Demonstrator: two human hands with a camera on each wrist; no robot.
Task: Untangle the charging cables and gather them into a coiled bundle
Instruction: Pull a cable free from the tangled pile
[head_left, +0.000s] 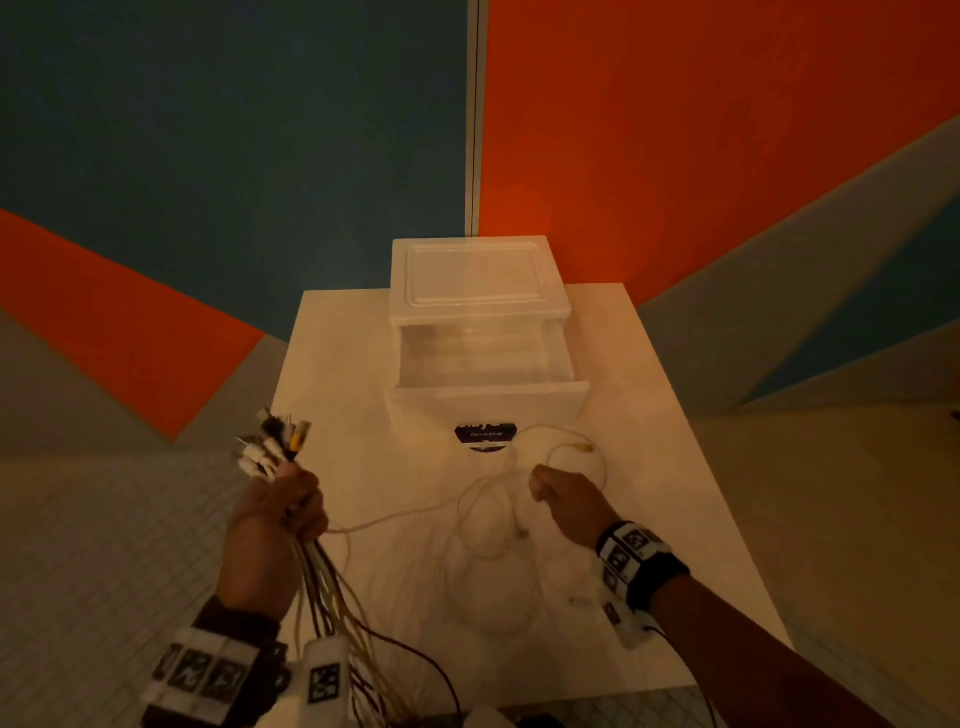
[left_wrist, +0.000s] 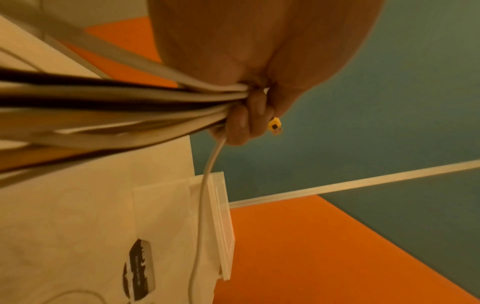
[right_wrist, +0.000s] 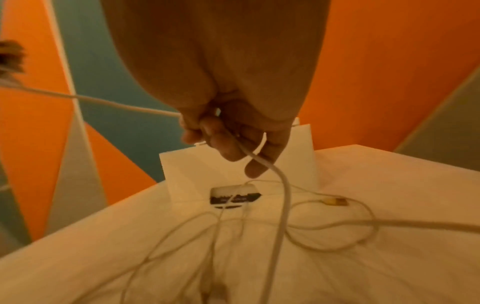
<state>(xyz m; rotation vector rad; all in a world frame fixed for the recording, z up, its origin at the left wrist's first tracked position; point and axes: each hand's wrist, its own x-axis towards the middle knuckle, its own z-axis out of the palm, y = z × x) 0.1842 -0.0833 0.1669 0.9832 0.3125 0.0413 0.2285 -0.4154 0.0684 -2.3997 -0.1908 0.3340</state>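
At the near left my left hand is clenched round a bunch of cables, plugs fanning out above the fist and cords trailing down off the near edge. Further right my right hand pinches one white cable that runs across to the bunch, above loose cables looped on the white worktop. Beyond stands a plastic drawer box, its drawer pulled open.

White cables (one yellow-tipped), white table, orange, teal and grey wall.
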